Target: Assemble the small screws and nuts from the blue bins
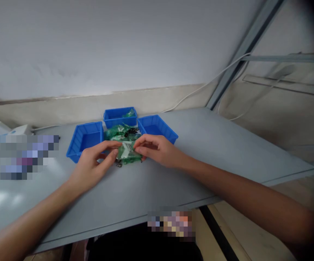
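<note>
A green see-through plastic bag with white and metallic pieces inside is held between my two hands, just above or on the table. My left hand pinches its left edge with thumb and fingers. At the bag's right edge, my right hand has its thumb and fingers closed on the plastic. Behind it lies a pile of similar green bags, with small dark parts among them. Some dark pieces show beneath my left fingertips; their kind is too small to tell.
Around the pile stand a left blue bin, a right blue bin and a back blue bin with a green bag inside. The grey table meets a wall behind. A white cable runs to a metal frame at right.
</note>
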Tool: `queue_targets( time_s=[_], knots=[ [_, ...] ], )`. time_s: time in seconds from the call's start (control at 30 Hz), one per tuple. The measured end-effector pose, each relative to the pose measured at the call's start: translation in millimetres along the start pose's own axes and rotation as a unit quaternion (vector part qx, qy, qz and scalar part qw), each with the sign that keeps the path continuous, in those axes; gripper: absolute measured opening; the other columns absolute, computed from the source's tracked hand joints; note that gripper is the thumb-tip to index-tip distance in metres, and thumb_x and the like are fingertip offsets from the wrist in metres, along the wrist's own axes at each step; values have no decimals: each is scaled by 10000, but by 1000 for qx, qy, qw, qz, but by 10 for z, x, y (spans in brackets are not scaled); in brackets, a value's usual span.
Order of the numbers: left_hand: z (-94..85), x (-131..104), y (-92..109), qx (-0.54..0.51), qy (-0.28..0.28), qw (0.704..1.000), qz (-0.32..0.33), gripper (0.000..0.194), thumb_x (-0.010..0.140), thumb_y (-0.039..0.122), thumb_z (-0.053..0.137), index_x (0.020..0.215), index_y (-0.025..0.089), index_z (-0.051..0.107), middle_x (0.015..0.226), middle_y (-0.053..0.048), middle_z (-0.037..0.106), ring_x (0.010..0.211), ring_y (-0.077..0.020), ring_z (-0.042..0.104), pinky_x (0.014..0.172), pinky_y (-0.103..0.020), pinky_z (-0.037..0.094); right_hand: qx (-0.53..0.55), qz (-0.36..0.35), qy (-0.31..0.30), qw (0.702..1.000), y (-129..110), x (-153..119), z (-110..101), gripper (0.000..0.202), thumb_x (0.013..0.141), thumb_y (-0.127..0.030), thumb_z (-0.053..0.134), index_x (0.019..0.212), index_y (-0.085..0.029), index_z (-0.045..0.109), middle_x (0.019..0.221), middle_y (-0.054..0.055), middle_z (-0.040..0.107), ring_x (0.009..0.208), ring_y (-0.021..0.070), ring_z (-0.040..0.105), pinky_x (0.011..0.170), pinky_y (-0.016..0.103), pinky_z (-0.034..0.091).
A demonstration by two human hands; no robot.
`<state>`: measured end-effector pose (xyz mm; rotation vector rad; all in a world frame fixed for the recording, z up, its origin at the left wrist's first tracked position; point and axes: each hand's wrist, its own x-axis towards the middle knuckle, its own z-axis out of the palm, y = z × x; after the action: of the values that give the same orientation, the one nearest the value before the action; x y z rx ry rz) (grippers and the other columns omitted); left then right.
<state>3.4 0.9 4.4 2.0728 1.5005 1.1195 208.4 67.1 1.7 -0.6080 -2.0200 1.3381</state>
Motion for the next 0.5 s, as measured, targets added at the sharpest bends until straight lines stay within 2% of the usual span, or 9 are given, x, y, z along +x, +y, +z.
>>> queue_targets(
  time_s=[0.1, 0.2, 0.3, 0.4, 0.5],
  knots=[
    [29, -10, 9, -39, 4, 999, 12, 198, 824, 269, 552, 1002, 201, 603, 871, -16, 652, 716, -135, 626, 586, -216, 534, -16, 7, 8, 1000, 30, 2, 24, 90, 789, -245, 562, 846, -174, 554, 733, -12, 572, 628, 88, 535, 578, 230, 439],
    [68, -23, 0, -123, 11, 992, 22, 289, 802, 235, 589, 1084, 197, 534, 882, -28, 645, 736, -148, 629, 544, -215, 539, -23, 10, 11, 1000, 69, 7, 40, 84, 780, -245, 567, 827, -182, 539, 718, -18, 567, 622, 90, 529, 582, 236, 432],
    [74, -50, 4, -175, -12, 984, 33, 315, 814, 205, 574, 1114, 204, 477, 901, -33, 644, 765, -150, 632, 592, -232, 550, -43, 5, 11, 999, 91, 8, 47, 84, 782, -254, 564, 818, -187, 529, 710, -23, 568, 620, 91, 528, 584, 232, 422],
    [41, -81, 39, -158, -46, 984, 67, 329, 840, 187, 521, 1156, 219, 438, 1000, -48, 630, 817, -153, 629, 681, -264, 549, -72, -4, 6, 997, 95, 2, 50, 84, 792, -260, 550, 836, -191, 530, 722, -22, 578, 631, 94, 530, 589, 229, 410],
    [5, -86, 87, -73, -84, 987, 114, 305, 832, 167, 501, 1133, 215, 486, 1090, -60, 603, 859, -163, 622, 742, -288, 536, -125, -29, 5, 992, 86, -11, 44, 66, 813, -256, 514, 828, -192, 519, 710, -27, 561, 630, 96, 511, 590, 229, 386]
  ],
)
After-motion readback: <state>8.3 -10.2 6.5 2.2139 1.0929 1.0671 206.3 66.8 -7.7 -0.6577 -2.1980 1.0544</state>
